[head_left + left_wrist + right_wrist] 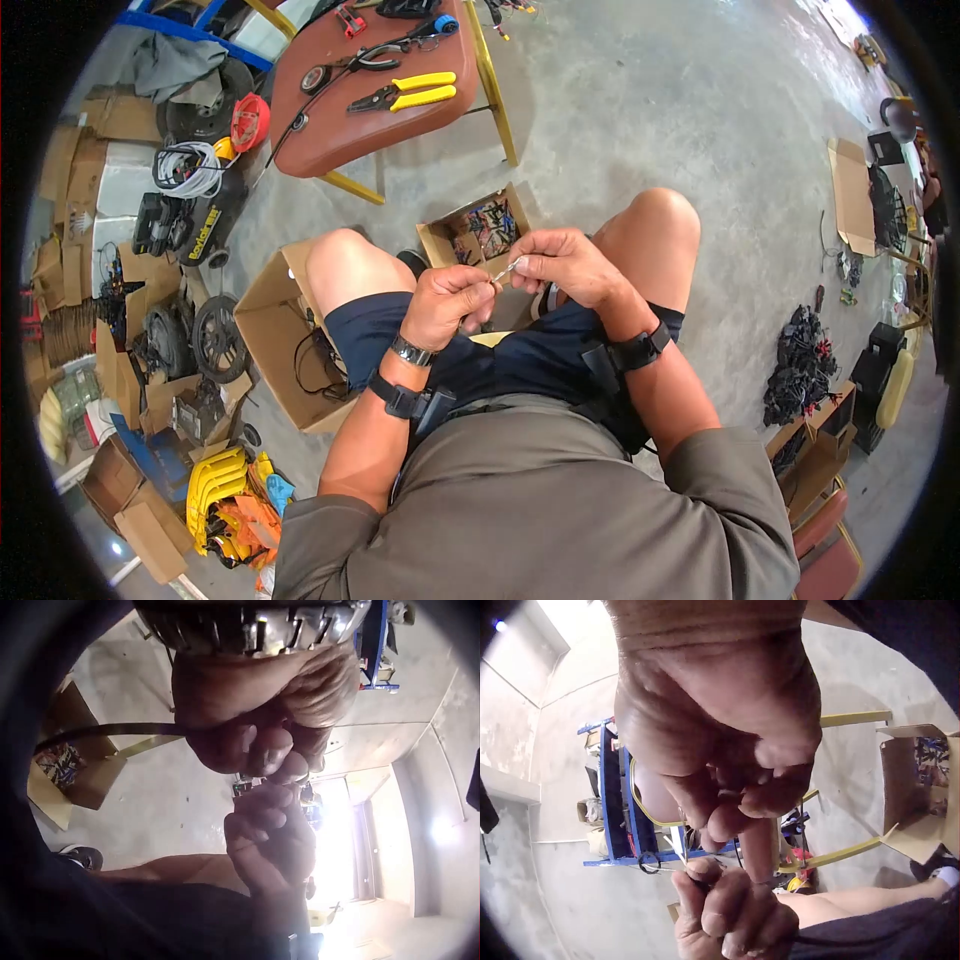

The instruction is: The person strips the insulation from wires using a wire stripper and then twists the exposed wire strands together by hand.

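In the head view both hands meet over the lap, fingertips close together. A short silvery strand of wire point(508, 270) stretches between them. My left hand point(446, 305) pinches one end between thumb and forefinger, its other fingers curled in. Thumb and forefinger of my right hand point(572, 266) pinch the other end. In the left wrist view a dark cable point(112, 730) runs out sideways from the left hand point(255, 712). The right wrist view shows the right hand point(720, 727) above the left, with a thin pale strand point(684, 844) by the fingertips.
Below the hands stands a cardboard box point(435, 240) of small coloured parts. A larger box point(262, 325) with black cable is beside the left leg. Yellow-handled pliers point(425, 90) and other tools lie on a brown chair point(330, 150) ahead. Black cables point(800, 365) are heaped at right.
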A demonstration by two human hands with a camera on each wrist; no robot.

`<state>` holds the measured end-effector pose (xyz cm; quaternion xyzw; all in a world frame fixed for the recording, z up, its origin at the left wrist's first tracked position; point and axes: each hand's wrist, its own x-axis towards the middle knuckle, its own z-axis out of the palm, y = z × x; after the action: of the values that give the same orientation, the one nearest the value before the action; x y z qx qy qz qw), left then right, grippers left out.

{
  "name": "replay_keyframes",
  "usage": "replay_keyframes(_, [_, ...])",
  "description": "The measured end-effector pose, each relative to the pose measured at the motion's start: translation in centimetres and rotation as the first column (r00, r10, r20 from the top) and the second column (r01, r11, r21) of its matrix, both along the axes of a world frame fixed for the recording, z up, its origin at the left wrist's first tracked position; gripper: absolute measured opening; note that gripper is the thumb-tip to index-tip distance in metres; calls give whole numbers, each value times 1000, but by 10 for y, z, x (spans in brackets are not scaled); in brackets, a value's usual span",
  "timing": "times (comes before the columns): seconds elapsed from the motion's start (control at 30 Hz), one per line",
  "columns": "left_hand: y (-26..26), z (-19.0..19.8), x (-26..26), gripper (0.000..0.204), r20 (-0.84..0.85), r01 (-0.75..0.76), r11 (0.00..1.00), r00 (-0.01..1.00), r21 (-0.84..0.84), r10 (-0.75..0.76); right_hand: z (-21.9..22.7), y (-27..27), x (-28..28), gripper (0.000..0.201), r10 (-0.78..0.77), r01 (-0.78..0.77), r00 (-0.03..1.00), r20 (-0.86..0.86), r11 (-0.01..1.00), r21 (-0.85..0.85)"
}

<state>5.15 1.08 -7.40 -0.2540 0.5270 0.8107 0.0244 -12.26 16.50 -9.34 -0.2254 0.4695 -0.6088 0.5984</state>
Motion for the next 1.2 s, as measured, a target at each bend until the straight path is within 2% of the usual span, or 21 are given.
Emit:
replay_keyframes(0.1, [4, -2, -1, 14, -50, -97, 994, 994, -41, 95, 0, 0, 0, 14, -61, 61, 997, 43, 998, -9])
replay_keyframes(0.2, [4, -3, 0, 15, -27, -64, 995, 998, -79, 62, 9, 0, 7, 16, -141, 142, 988, 56, 990, -23])
replay_keyframes(0.4, [10, -11, -3, 15, -54, -84, 995, 995, -59, 80, -9, -4, 15, 12, -206, 201, 976, -71, 977, -73])
replay_keyframes(0.5, [15, -11, -8, 14, 5, -135, 968, 990, -210, 139, -10, -4, 18, 8, -250, 251, 953, -168, 968, -18])
replay_keyframes(0.7, [18, -20, -9, 14, -5, -128, 978, 992, -167, 129, -10, -6, 21, 9, -302, 315, 884, -356, 949, -23])
replay_keyframes(0.9, [20, -14, -10, 13, 0, -154, 983, 988, -100, 155, -9, -8, 23, 8, -327, 334, 917, -227, 943, -10])
replay_keyframes(1.0, [18, -13, -11, 14, -7, -124, 973, 992, -193, 125, -17, -9, 27, 7, -341, 347, 925, -168, 938, 10])
replay_keyframes(1.1, [20, -17, -11, 15, -77, -177, 968, 983, -178, 166, -19, -9, 27, 7, -315, 329, 912, -263, 944, 10])
replay_keyframes(1.2, [20, -17, -12, 15, -83, -225, 957, 974, -183, 213, -18, -11, 31, 8, -341, 343, 930, -135, 939, -8])
